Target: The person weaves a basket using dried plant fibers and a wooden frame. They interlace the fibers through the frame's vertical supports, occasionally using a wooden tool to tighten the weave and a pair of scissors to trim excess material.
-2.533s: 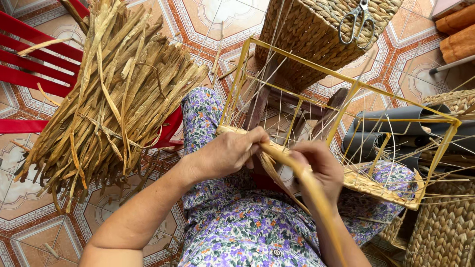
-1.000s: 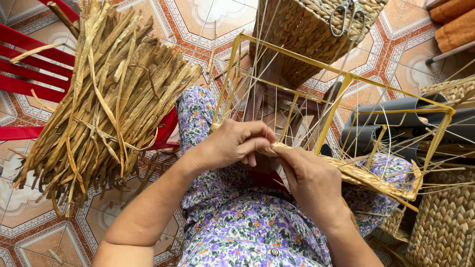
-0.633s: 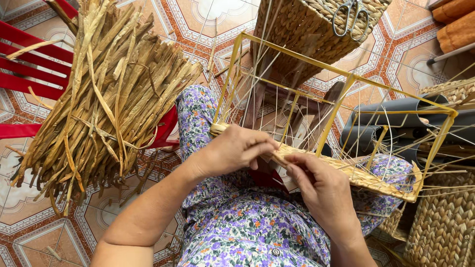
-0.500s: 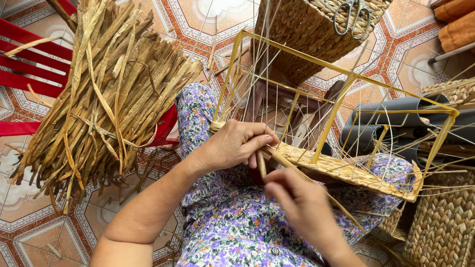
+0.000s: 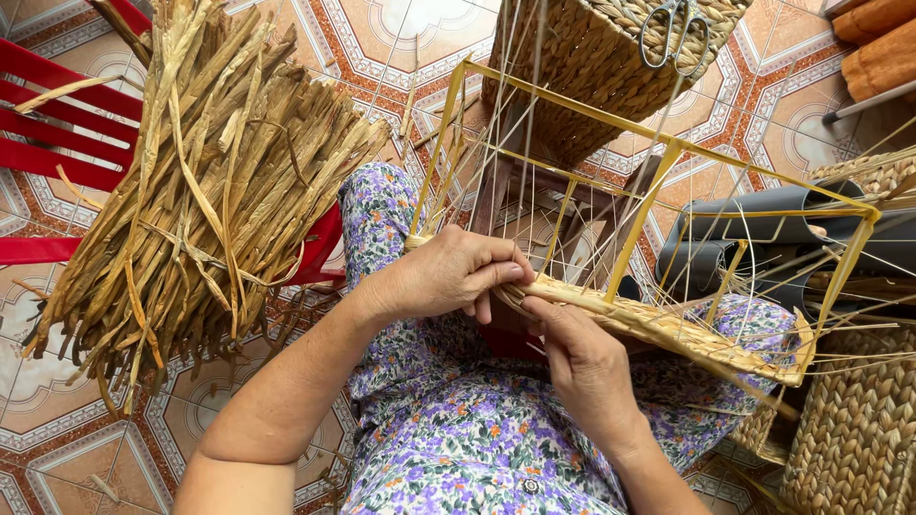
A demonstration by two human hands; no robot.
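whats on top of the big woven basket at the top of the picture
A pair of metal scissors lies on the upturned woven basket. The picture's top edge cuts off the rest of the basket, so anything else up there is hidden.

**What we cannot make out**

Our left hand (image 5: pixel 448 277) covers the near corner of the yellow wire frame (image 5: pixel 658 162), so we cannot tell how the woven strip (image 5: pixel 658 324) starts there. The fingertips of our right hand (image 5: pixel 582 362) tuck under that strip and are hidden. The finished woven basket (image 5: pixel 592 67) is cut off by the top edge, as are the scissors (image 5: pixel 673 29) lying on it. The bundle of dried reeds (image 5: pixel 200 181) hides most of the red chair (image 5: pixel 57 124), which runs off the left edge. The thin strands strung on the frame are too fine to count. A second woven basket (image 5: pixel 859 429) is cropped at the lower right.
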